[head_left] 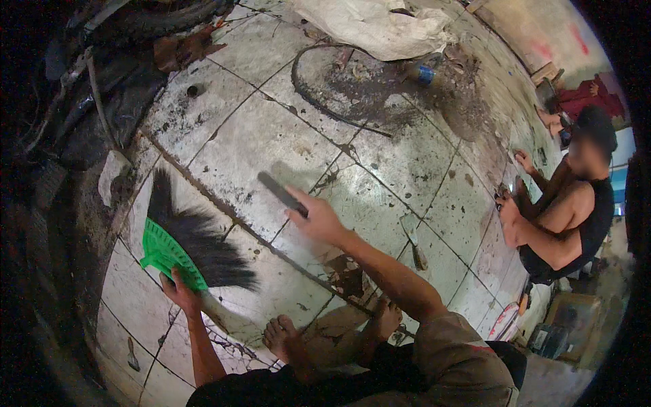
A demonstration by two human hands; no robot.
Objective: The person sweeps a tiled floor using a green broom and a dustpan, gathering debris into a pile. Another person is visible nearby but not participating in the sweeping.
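My left hand [179, 290] is closed on the green plastic head of a broom [160, 245], whose black bristles [207, 247] fan out over the tiles. Held out over the dirty white floor, my right hand [320, 218] grips a dark, flat, narrow bar [281, 192] by its near end; its exact kind is unclear. A scraper with a broad pale blade [410, 227] lies on the floor to the right of my right forearm. Another small tool [132, 354], with a wooden-looking handle, rests at the lower left.
Dark dirt [447, 102] lies heaped at the far side, partly ringed by a black strip [296, 85], with a blue can [426, 74] and a white sack [380, 30] beside it. Dark tyres and rubber [102, 88] crowd the left. A co-worker [573, 210] squats at right.
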